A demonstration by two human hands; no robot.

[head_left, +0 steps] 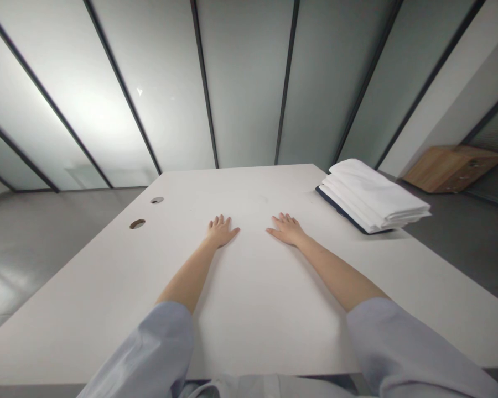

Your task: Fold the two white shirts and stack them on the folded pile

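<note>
My left hand (221,231) lies flat on the white table (257,309), palm down with the thumb out to the right. Across a short gap, my right hand (288,229) rests the same way, thumb toward the left. Both hands have their fingers spread and hold nothing. Right of my right hand, apart from it, a stack of folded white cloth (373,193) sits at the table's right edge. Something flat and dark navy (344,214) shows under the cloth; its kind is hidden.
Two round holes pierce the table on the left, one of them a cable hole (137,224). Frosted glass panels (244,83) with dark frames stand beyond the far edge. A wooden cabinet (452,168) is on the floor at the right.
</note>
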